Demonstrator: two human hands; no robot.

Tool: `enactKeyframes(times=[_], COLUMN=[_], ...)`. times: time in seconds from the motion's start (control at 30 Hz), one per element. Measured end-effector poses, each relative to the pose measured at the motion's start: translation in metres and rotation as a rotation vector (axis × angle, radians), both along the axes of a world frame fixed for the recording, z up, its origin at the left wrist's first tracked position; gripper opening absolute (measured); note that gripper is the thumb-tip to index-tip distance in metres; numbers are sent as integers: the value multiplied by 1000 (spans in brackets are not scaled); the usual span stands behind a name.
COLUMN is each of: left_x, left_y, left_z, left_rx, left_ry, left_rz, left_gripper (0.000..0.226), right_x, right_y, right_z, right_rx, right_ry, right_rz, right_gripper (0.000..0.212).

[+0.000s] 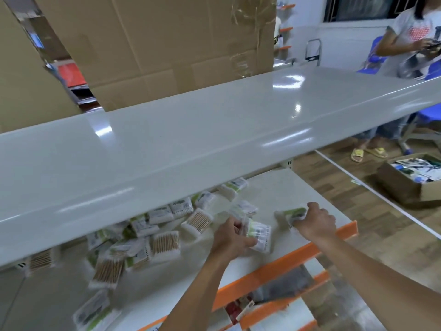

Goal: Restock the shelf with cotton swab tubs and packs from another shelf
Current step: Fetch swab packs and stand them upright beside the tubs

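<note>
The left hand (230,236) has its grip curled round a clear pack of cotton swabs (259,235), thumb beneath and fingers over its top, holding it just above the white lower shelf (281,187) near the shelf's front edge; the right hand (316,222) has its grip closed round a second pack with a green label (292,215), knuckles up, close to the shelf's front right corner and just behind the orange edge strip (300,255); both forearms reach in from the lower right, and the picture is blurred around the hands, so the exact lie of the fingers is hard to tell.

Further back and to the left on the same shelf lies a loose heap of swab packs (152,232), some showing wooden sticks, some white with green labels, tumbled at all angles and touching one another; one pack (95,312) lies apart near the shelf's front left edge.

A broad grey upper shelf (191,134) crosses above and hides the back of the heap; flattened cardboard (167,44) stands behind it.

On the wooden floor to the right sits an open cardboard box (405,185) of goods; another person (410,44) stands beyond it in yellow slippers.
</note>
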State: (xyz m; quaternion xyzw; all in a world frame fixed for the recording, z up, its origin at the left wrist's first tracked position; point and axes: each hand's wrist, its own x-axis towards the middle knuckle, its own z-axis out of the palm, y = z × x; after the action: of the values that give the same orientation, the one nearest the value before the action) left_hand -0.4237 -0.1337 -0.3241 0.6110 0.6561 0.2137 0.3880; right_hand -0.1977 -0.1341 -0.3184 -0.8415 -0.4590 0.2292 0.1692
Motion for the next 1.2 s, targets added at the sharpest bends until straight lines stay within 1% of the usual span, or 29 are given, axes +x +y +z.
enactKeyframes(times=[0.07, 0.13, 0.2, 0.23, 0.27, 0.3, 0.33, 0.37, 0.4, 0.43, 0.5, 0.53, 0.63, 0.73, 0.83, 0.9, 1.0, 1.2], left_x=[-2, -5, -11, -14, -17, -20, -22, -25, -28, -32, -40, -45, -62, -81, -102, -116, -137, -185], left_y=[-1, -4, -5, -5, -4, -4, -4, -4, -4, -4, -6, -8, -14, -22, -33, -43, -61, -99], left_z=[0, 2, 5, 6, 6, 6, 7, 8, 9, 10, 13, 14, 18, 22, 22, 21, 21, 29], left_rx=[6, 1, -2, -6, -12, -22, -37, -50, -57, -56, -48, -53, -57, -65, -84, -71, -40, 49], left_ry=[-63, -176, -292, -339, -383, -429, -479, -520, -549, -573, -649, -708, -832, -855, -850, -839, -846, -931], left_rz=[0, 8, 24, 38, 56, 76, 100, 123, 140, 150, 177, 191, 211, 271, 377, 443, 545, 655], left_gripper=[55, 49, 46, 46, 47, 49, 51, 54, 57, 57, 51, 47, 23, 21, 13, 15, 9, 21], right_x=[-1, -4, -9, -11, -14, -17, -19, -22, -25, -29, -38, -44, -61, -81, -104, -120, -147, -209], right_y=[1, 1, -1, -1, -2, -2, -1, -1, -1, 0, 1, 1, -1, -1, -3, -6, -10, -21], right_z=[2, 3, 2, 1, -1, -2, -2, 0, 1, 3, 9, 12, 22, 29, 32, 33, 32, 30], right_rx=[-15, 25, 96, 118, 124, 133, 147, 176, 199, 220, 263, 281, 294, 257, 189, 149, 98, 7], right_ry=[62, 207, 373, 409, 421, 431, 429, 441, 474, 532, 647, 698, 831, 930, 1005, 1031, 1040, 1071], right_rz=[-27, -58, -74, -70, -63, -51, -46, -48, -45, -37, -16, 1, 78, 190, 280, 336, 413, 567], right_gripper=[80, 91, 97, 98, 96, 85, 62, 34, 24, 26, 21, 22, 29, 30, 30, 32, 29, 29])
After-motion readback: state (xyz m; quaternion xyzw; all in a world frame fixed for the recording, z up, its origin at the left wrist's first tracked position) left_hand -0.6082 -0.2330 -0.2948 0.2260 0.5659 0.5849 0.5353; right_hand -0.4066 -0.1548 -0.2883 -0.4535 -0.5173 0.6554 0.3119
